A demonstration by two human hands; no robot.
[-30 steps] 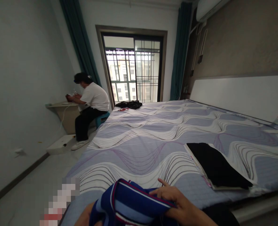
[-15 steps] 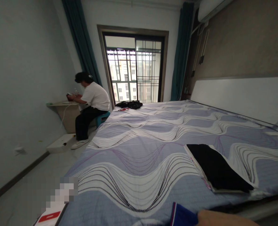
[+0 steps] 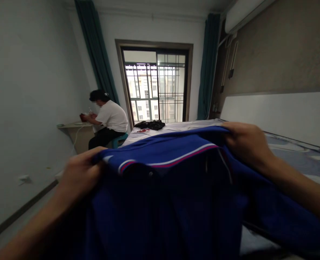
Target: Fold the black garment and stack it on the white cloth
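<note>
A dark blue shirt (image 3: 173, 195) with a white and red striped collar hangs spread in front of me, held up at chest height. My left hand (image 3: 80, 173) grips its left shoulder and my right hand (image 3: 246, 144) grips its right shoulder. The shirt hides most of the bed (image 3: 297, 159) behind it, including the near part with the patterned cover.
A person in a white top (image 3: 109, 119) sits on a stool at a small wall desk (image 3: 73, 127) to the far left. Dark clothes (image 3: 150, 125) lie at the bed's far end by the barred window (image 3: 157, 90). A white headboard (image 3: 279, 112) runs along the right wall.
Both hands have lifted the blue shirt from below the view up in front of me and spread it wide. It now covers the bed and the black folded cloth seen earlier.
</note>
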